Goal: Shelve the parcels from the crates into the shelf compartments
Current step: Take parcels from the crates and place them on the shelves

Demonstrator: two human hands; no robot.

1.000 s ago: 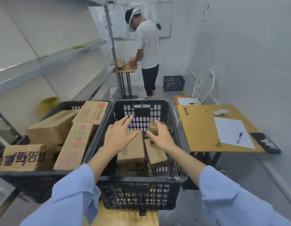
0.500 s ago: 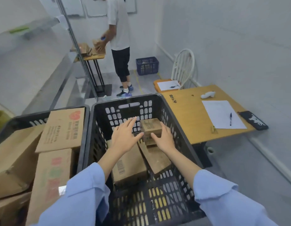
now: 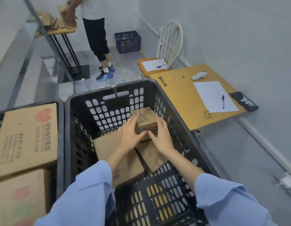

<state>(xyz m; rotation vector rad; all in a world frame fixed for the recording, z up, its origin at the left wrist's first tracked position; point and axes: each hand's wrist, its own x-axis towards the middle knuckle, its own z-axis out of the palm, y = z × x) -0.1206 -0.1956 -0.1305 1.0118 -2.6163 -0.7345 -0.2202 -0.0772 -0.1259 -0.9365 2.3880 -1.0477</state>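
A small brown cardboard parcel (image 3: 145,119) sits high inside the black plastic crate (image 3: 112,95). My left hand (image 3: 129,136) presses its left side and my right hand (image 3: 161,136) presses its right side, both closed around it. Under it lie a larger flat parcel (image 3: 130,167) on the left and another brown parcel (image 3: 152,155) on the right. A second black crate (image 3: 60,144) on the left holds big cartons (image 3: 27,137). The metal shelf frame (image 3: 48,38) rises at the far left.
A wooden table (image 3: 182,95) with paper, a pen and a dark case stands right of the crate. A white chair (image 3: 171,41), a blue crate (image 3: 127,41) and another person (image 3: 96,38) at a small table with boxes are further back.
My view tilted down toward the crate. Both hands went from hovering over the parcels to closing on the sides of the small top parcel.
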